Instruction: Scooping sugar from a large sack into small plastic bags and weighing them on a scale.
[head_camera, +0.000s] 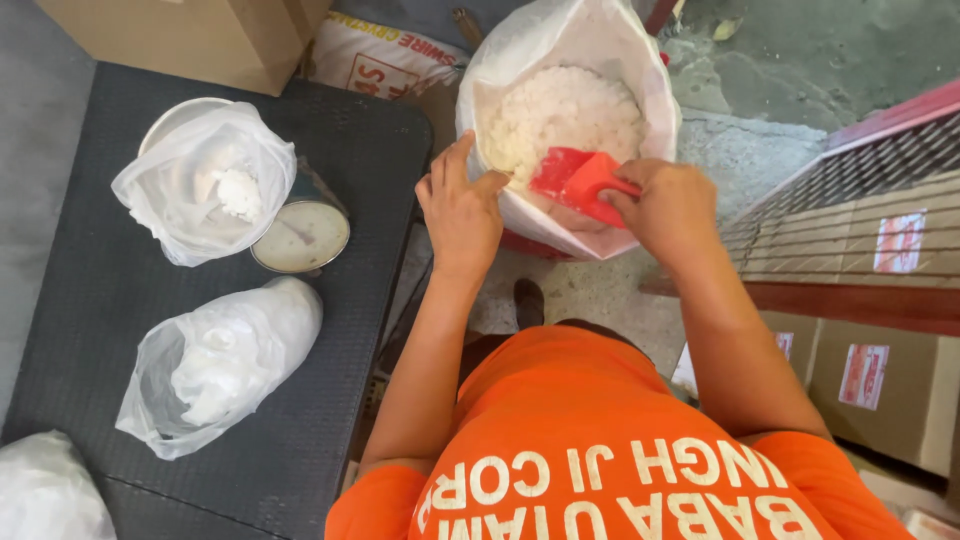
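- Concrete floor lies beyond both hands; a dark mat-topped table (330, 130) stands to the left of the left hand.
- Left hand (462, 205) grips the near rim of the big white sack (640, 60), thumb inside, fingers outside.
- Right hand (672, 205) is closed around the handle of a red scoop (572, 178), whose blade rests at the edge of the white lumps (565, 115) filling the sack.
- Left of the left hand, a dial scale (305, 235) carries a clear bag (200, 180) holding a few white lumps.
- Nearer, a filled clear bag (215, 365) lies on its side.
- Right of the right hand, brown cartons (880, 385) bear rectangular red-and-white labels (863, 375).
- Beyond the sack, a white printed bag (385, 60) shows red and yellow lettering.
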